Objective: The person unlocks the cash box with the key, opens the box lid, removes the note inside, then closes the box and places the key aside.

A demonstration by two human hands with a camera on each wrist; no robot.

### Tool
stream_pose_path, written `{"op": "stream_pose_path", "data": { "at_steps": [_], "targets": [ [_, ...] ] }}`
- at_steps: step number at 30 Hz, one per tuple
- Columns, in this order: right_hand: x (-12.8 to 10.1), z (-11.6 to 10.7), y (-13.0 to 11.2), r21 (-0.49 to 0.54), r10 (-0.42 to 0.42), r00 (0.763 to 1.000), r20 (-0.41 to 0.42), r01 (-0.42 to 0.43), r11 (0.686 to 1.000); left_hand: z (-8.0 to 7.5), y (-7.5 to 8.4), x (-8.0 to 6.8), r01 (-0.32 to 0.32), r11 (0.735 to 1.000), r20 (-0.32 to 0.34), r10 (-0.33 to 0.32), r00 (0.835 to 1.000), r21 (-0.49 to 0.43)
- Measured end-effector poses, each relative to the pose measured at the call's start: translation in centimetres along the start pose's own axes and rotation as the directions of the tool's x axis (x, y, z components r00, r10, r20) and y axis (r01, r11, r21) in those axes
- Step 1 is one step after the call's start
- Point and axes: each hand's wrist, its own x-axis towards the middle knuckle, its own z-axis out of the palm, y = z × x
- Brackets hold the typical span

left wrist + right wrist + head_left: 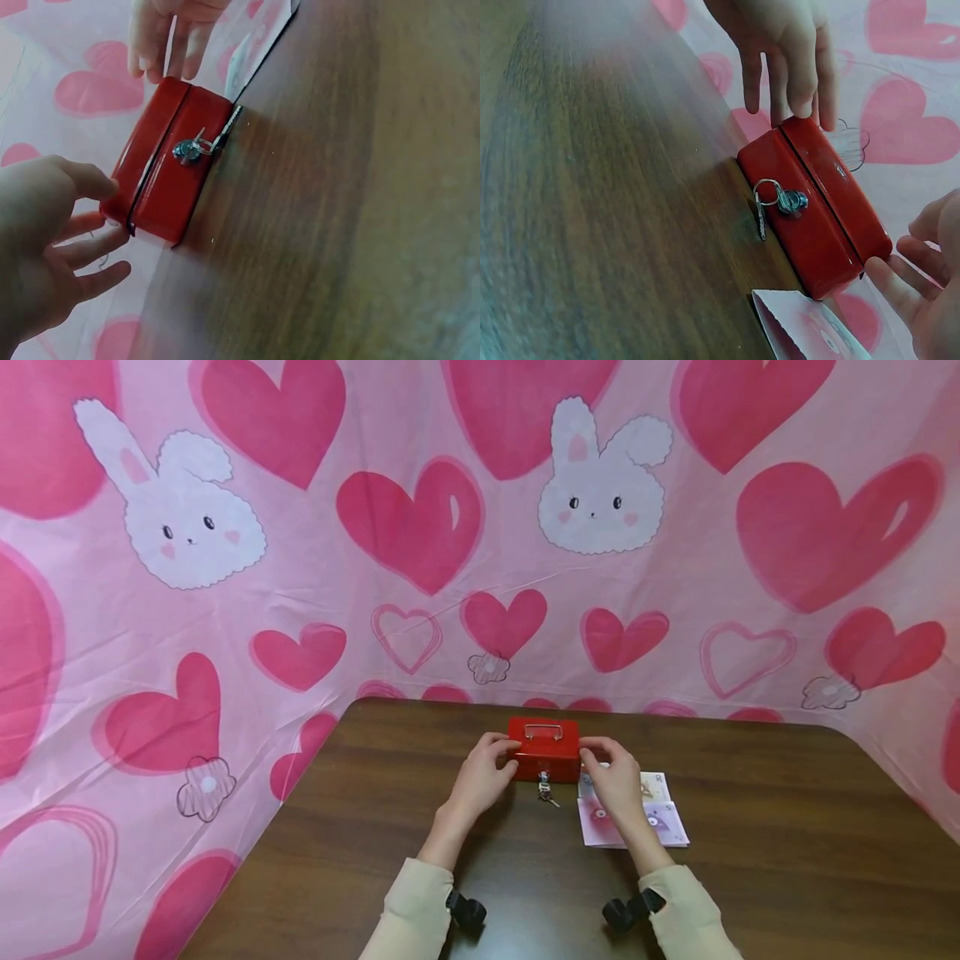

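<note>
A small red cash box with a metal carrying handle on its lid stands on the table. Keys on a ring hang from the lock in its front. The lid is down, with a dark seam under its edge. My left hand touches the left end with its fingertips, thumb toward the front, fingers spread. At the opposite end, my right hand touches the lid's edge with extended fingers. Printed paper notes, pinkish-purple and yellowish, lie beneath the right forearm and are partly hidden by it.
The brown wooden table extends around the box. Behind it hangs a pink cloth printed with hearts and white rabbits. Each wrist bears a black strapped camera, such as the left camera.
</note>
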Motion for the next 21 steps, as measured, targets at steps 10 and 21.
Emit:
{"op": "stream_pose_path", "data": {
  "at_steps": [10, 21],
  "targets": [
    [-0.03, 0.20, -0.21, -0.079, -0.063, 0.997, 0.052, 0.067, 0.995, -0.20, 0.54, -0.36, -0.040, 0.991, 0.043, 0.034, 0.998, 0.127],
    [0.04, 0.28, -0.30, -0.132, -0.101, 0.992, 0.069, 0.110, 0.985, 0.01, 0.45, -0.52, -0.041, 0.988, 0.042, 0.035, 0.999, 0.150]
  ]
}}
